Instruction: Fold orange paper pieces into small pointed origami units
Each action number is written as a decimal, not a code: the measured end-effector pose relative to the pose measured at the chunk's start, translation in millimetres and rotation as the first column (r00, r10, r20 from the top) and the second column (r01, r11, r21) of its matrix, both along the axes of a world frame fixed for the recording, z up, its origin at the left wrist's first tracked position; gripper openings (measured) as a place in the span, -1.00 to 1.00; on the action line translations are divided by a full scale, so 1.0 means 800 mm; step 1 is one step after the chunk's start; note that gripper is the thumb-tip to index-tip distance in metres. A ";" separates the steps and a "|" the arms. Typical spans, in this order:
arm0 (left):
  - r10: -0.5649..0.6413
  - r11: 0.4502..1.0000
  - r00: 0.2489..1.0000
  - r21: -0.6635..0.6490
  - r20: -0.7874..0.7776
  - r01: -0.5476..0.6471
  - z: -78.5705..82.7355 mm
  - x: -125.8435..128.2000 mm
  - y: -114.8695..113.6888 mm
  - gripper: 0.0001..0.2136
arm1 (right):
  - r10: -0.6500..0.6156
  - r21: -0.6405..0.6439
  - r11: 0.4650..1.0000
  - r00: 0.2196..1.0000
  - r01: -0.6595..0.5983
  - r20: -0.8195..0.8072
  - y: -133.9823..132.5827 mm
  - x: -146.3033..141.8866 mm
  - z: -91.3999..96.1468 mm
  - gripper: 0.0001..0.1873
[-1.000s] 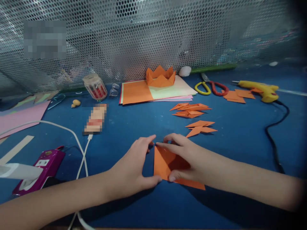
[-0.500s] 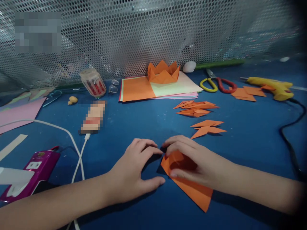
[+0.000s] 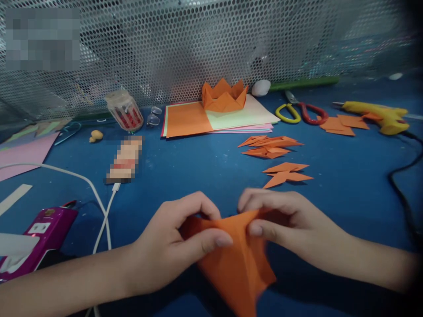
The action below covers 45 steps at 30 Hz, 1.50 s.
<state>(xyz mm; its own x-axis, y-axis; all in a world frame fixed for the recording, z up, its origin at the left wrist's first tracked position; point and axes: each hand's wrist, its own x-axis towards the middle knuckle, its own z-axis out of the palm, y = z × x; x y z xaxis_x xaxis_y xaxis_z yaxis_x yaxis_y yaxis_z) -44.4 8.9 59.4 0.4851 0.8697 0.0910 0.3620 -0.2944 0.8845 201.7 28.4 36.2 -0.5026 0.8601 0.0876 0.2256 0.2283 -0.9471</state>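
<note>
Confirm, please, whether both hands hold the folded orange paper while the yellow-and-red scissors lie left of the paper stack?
No: the head view shows the scissors right of the paper stack; left hand and right hand do hold the folded orange paper.

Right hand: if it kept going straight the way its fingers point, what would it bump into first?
The right hand points left, along the orange paper that both hands pinch. Going straight on, it would likely meet the left hand first, around its thumb, though depth is hard to judge.
</note>
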 end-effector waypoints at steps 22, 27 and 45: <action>0.082 0.774 0.786 0.536 -0.613 0.336 -0.061 -0.001 0.020 -0.52 | -0.170 0.620 0.775 0.902 -0.127 0.398 0.024 0.019 -0.036 -0.62; 0.063 0.793 0.767 0.499 -0.638 0.349 -0.059 0.001 0.018 -0.53 | -0.224 0.664 0.736 0.878 -0.132 0.423 0.017 0.017 -0.036 -0.57; 0.047 0.787 0.803 0.517 -0.594 0.336 -0.061 0.003 0.018 -0.54 | -0.247 0.687 0.712 0.864 -0.145 0.438 0.010 0.015 -0.039 -0.51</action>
<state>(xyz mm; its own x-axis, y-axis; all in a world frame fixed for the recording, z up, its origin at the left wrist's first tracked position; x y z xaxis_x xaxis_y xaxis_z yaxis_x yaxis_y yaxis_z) -41.9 23.6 10.9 0.7269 0.6513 0.2177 0.6266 -0.7588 0.1779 213.4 36.6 5.2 -0.6014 0.6787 0.4215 0.6180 0.7295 -0.2930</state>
